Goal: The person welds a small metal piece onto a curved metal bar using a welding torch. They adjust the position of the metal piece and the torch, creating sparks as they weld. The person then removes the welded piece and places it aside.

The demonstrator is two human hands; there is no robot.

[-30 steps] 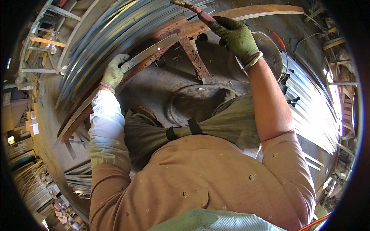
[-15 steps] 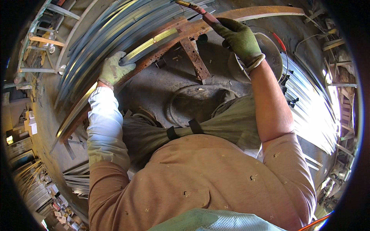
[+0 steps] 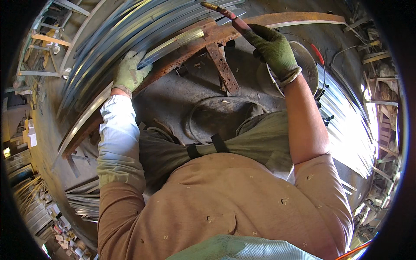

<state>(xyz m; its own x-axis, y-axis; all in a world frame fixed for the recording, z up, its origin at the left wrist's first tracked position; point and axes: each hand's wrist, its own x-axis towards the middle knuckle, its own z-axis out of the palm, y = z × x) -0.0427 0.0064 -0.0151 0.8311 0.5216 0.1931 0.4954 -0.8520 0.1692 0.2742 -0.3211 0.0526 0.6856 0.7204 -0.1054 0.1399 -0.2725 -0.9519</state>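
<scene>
- My left hand (image 3: 131,73), in a pale green, dirty glove, is closed around a metal bar (image 3: 173,45), with the thumb on the side nearer my body and the fingers over the far side.
- The bar lies along a rusty curved beam (image 3: 177,61); it runs out on both sides of my hand, and its right end sits near the beam's joint.
- My right hand (image 3: 274,51), in a darker green glove, is clenched around the handle of a torch (image 3: 236,22).
- The torch is held up over the beam, its brass-coloured tip pointing to the upper left, well apart from my left hand.
- A short rusty brace (image 3: 223,69) with rough spots slants from the beam back toward me.
- Beyond the beam, long metal strips (image 3: 117,37) lie side by side in a bent-looking row.
- Near my right wrist stands a round bucket (image 3: 311,65), and a cable with a red section (image 3: 317,53) passes beside it.
- To the right, more strips (image 3: 349,130) shine so brightly that I cannot make out each piece.
- At the lower left, a small pile of thin bars (image 3: 84,201) rests near my white sleeve (image 3: 119,123).
- At the upper left stands a metal frame (image 3: 41,73) with 1 orange crosspiece (image 3: 50,40).
</scene>
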